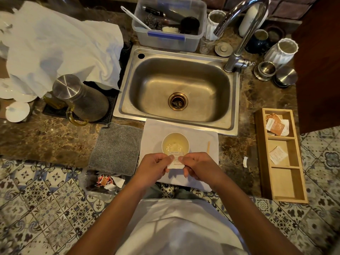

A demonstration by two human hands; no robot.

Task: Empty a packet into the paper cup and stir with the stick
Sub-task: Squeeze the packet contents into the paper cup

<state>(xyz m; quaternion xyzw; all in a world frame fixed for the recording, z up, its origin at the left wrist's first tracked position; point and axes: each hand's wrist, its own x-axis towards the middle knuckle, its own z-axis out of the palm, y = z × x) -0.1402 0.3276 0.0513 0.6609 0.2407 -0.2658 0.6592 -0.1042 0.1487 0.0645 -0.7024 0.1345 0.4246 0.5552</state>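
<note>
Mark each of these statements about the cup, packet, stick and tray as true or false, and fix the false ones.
1. Both hands hold the packet. True: the left hand and right hand pinch it from either side.
2. The paper cup is empty. False: it holds pale liquid.
3. The stick stands in the cup. False: it lies on the white cloth right of the cup.
4. The wooden tray has packets in two compartments. True.
5. The cup sits in the sink. False: it sits on the cloth in front of the sink.
</note>
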